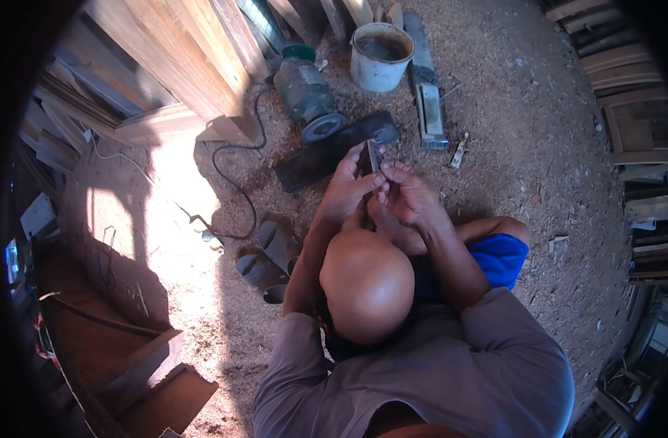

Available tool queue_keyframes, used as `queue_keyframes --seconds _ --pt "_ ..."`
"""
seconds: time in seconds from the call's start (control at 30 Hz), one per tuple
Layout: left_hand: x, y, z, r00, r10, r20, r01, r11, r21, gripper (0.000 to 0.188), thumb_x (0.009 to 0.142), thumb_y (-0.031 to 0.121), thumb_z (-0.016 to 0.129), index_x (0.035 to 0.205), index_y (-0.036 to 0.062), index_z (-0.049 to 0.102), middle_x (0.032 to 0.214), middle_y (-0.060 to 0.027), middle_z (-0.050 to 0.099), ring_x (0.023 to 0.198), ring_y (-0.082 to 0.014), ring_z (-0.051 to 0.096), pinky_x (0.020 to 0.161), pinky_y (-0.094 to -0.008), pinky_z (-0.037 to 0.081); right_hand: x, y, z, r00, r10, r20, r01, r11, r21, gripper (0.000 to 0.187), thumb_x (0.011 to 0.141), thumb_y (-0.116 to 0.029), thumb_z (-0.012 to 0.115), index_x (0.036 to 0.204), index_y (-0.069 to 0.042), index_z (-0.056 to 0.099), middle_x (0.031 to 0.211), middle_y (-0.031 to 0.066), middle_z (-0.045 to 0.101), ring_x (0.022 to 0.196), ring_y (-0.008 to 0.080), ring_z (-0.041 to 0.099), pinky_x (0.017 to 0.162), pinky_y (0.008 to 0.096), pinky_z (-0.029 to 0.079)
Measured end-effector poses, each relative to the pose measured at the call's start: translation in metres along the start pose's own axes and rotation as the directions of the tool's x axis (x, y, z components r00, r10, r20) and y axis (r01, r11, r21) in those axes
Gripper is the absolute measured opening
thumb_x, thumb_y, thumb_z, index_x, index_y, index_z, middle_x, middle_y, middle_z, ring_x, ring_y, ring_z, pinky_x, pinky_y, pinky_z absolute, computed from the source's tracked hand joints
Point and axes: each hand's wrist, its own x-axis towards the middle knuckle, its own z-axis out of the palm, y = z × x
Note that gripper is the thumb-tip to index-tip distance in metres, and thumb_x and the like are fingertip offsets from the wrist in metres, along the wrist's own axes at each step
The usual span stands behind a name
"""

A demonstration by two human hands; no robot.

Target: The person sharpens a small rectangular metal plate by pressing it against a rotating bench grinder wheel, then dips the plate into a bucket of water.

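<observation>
My left hand (344, 191) grips a small, flat, dark piece (375, 155), blade-like in shape, between thumb and fingers and tilts it upward. The fingers of my right hand (410, 193) close on the same piece at its near right side. What exactly it is, I cannot make out. Both hands meet in front of my raised bare knee (367, 285), above my foot. Just beyond them lies a dark, worn board (334, 152). Past the board stands a green electric grinder (302, 87) with a round disc (323, 128) facing me.
A white bucket (380, 69) of murky liquid stands beyond my hands, beside a sharpening stone (429, 108) on a narrow plank. A dark cable (235, 186) curls left of the grinder. Grey sandals (264, 259) lie left of my knee. Timber boards (180, 44) lean at upper left.
</observation>
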Motion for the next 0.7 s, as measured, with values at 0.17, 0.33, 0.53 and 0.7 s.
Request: queue_keyframes --seconds 0.17,0.33,0.53,0.7 --pt "-0.011 -0.002 -0.013 0.988 0.034 0.152 0.015 0.951 -0.309 0.07 0.087 0.034 0.068 0.136 -0.0041 0.037 0.124 -0.0155 0.054 0.105 -0.0229 0.06 0.077 -0.0358 0.054 -0.006 0.004 0.0 1.0 -0.016 -0.027 0.013 0.994 -0.105 0.009 0.092 -0.011 0.062 0.1 -0.008 0.063 0.079 -0.0006 0.062 0.064 0.0073 0.055 0.057 0.0219 0.049" --pt "-0.012 -0.007 -0.019 0.975 -0.004 0.221 0.096 0.908 -0.408 0.063 0.087 0.039 0.066 0.128 -0.0058 0.048 0.131 -0.0175 0.053 0.107 -0.0254 0.06 0.077 -0.0377 0.054 -0.005 0.012 -0.003 0.999 -0.025 0.024 0.029 0.983 -0.181 0.008 0.091 -0.009 0.062 0.099 -0.006 0.064 0.08 -0.0005 0.063 0.064 0.007 0.055 0.058 0.0207 0.048" --pt "-0.015 -0.016 -0.029 0.985 -0.009 0.175 0.075 0.922 -0.38 0.041 0.089 0.032 0.064 0.113 -0.0017 0.062 0.129 -0.019 0.056 0.095 -0.0248 0.064 0.064 -0.0341 0.055 -0.006 0.021 0.008 0.999 -0.049 0.014 0.051 0.978 -0.201 0.005 0.092 -0.007 0.061 0.093 -0.005 0.065 0.077 -0.0009 0.063 0.059 0.0043 0.054 0.055 0.017 0.046" --pt "-0.016 -0.014 -0.025 0.989 -0.024 0.144 0.077 0.922 -0.379 0.032 0.09 0.027 0.064 0.108 0.0003 0.065 0.127 -0.0187 0.057 0.088 -0.0245 0.065 0.059 -0.0351 0.056 -0.007 0.021 0.005 0.999 -0.02 0.043 0.027 0.986 -0.167 0.006 0.092 -0.007 0.061 0.096 -0.006 0.065 0.077 -0.0011 0.064 0.059 0.0041 0.055 0.053 0.0163 0.046"
